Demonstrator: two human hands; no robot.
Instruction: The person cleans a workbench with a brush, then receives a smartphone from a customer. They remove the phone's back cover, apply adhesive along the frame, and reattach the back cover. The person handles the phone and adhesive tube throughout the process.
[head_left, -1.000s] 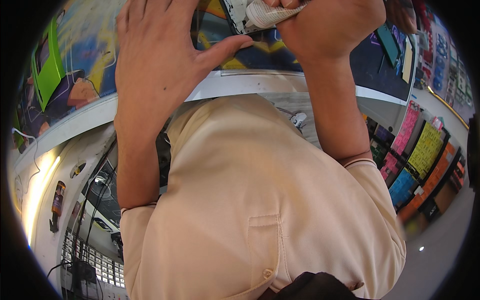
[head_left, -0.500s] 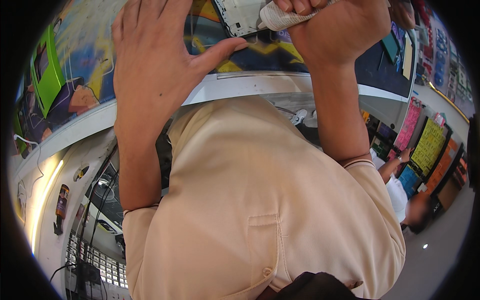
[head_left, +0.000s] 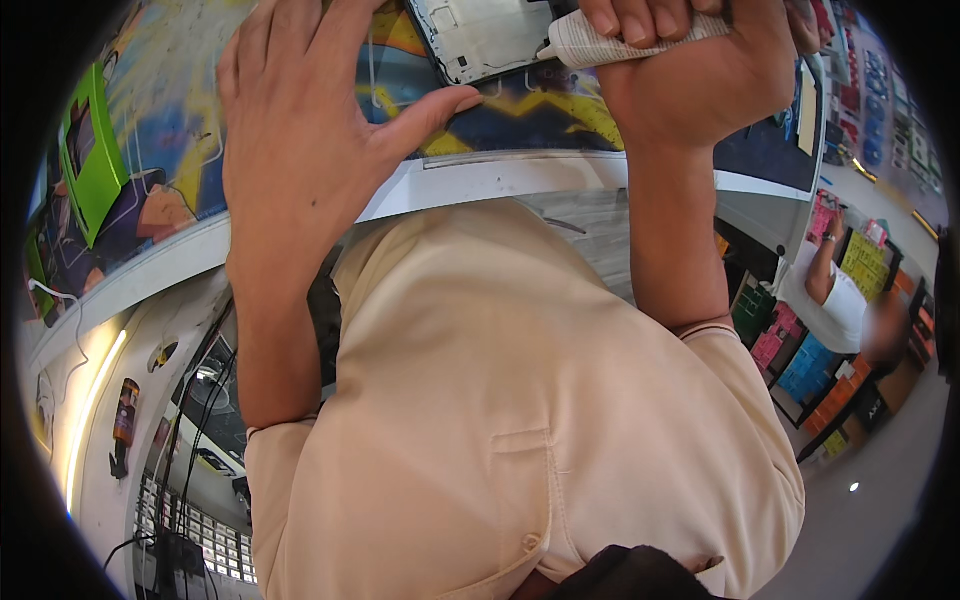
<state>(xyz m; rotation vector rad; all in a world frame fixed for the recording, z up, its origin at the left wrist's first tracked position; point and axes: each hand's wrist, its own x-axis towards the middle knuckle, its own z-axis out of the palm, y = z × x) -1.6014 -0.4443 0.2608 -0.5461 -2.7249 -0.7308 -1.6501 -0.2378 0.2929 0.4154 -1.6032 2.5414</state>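
My left hand (head_left: 300,130) lies flat, fingers spread, on a colourful printed mat (head_left: 530,115). Its thumb tip touches the lower edge of an opened flat device (head_left: 485,35) with a pale grey inner panel. My right hand (head_left: 700,80) is closed around a white tube (head_left: 600,42), and the tube's nozzle points left at the device's right edge. The top of the view cuts off the fingertips of both hands and most of the device.
The mat sits on a white counter (head_left: 500,180) against my beige shirt. A green box (head_left: 90,160) lies far left on the mat. At right, another person in a white top (head_left: 840,290) stands by shelves of colourful packages (head_left: 800,370).
Both hands sit slightly higher in the view and the tube's nozzle is closer to the device. A person in white has come into view at the right.
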